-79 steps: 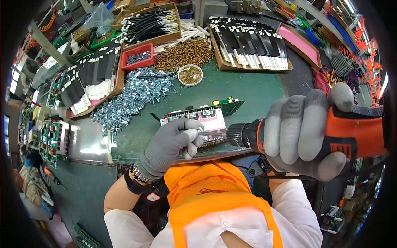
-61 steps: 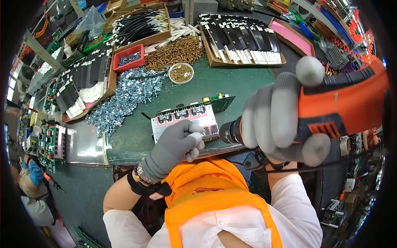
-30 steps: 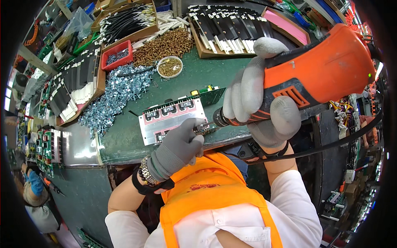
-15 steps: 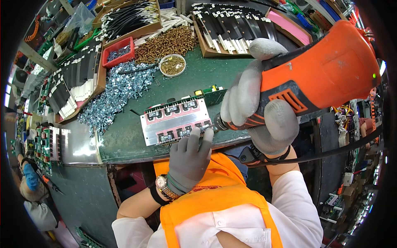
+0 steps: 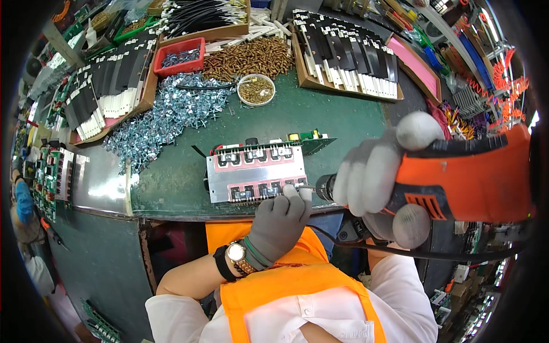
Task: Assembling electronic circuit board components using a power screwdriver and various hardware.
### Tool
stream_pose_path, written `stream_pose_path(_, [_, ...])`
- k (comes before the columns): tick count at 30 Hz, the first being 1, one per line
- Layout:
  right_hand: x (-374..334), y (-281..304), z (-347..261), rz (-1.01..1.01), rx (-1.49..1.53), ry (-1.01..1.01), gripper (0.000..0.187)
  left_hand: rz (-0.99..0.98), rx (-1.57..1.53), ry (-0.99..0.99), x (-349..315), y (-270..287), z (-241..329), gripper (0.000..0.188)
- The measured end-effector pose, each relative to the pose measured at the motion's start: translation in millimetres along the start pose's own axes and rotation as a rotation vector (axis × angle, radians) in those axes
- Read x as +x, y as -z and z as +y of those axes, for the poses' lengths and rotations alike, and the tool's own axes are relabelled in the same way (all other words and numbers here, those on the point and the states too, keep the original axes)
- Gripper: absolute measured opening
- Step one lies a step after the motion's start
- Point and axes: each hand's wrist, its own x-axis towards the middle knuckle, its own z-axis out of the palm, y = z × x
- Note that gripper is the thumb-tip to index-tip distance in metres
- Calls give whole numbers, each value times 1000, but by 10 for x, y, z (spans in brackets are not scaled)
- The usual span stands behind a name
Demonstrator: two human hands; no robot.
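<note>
A circuit board assembly with a silver metal plate [image 5: 257, 174] lies on the green bench, pink pads and black components in two rows on it. My right hand [image 5: 374, 177], in a grey-white glove, is wrapped round an orange and black power drill [image 5: 480, 174]. The drill lies almost level, its bit pointing left toward the plate's near right corner. My left hand [image 5: 277, 223], in a grey glove, has its fingers drawn together at that corner, touching the near row beside the bit tip. Whatever these fingertips pinch is hidden.
Behind the board are a heap of silvery clips [image 5: 171, 106], a pile of brass-coloured screws [image 5: 251, 57], a round tub [image 5: 256, 90] and a red tray [image 5: 180, 57]. Boxes of black-and-white strips [image 5: 349, 54] flank them. A black cord [image 5: 423, 254] crosses below the drill.
The whole view has shifted. The drill has swung lower and to the right, now nearly level instead of slanting up. My left fingers are bunched closer together at the same corner of the board.
</note>
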Motion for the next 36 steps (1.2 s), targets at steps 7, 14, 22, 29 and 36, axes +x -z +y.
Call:
stream_pose_path(7, [30, -87, -9, 40, -64, -54, 70, 71, -34, 29, 5, -57, 11, 25])
stream_pose_path(14, [18, -122, 20, 103, -66, -56, 65, 119, -62, 12, 45, -107, 7, 23])
stream_pose_path(22, [0, -239, 60, 162, -57, -42, 60, 144, -84, 29, 73, -136, -9, 14])
stream_pose_path(29, [55, -313, 120, 186, -1, 31, 58, -46, -316, 30, 145, 181, -197, 17])
stream_pose_path(36, [122, -243, 142, 202, 195, 138, 58, 31, -525, -93, 780, 965, -1339, 19])
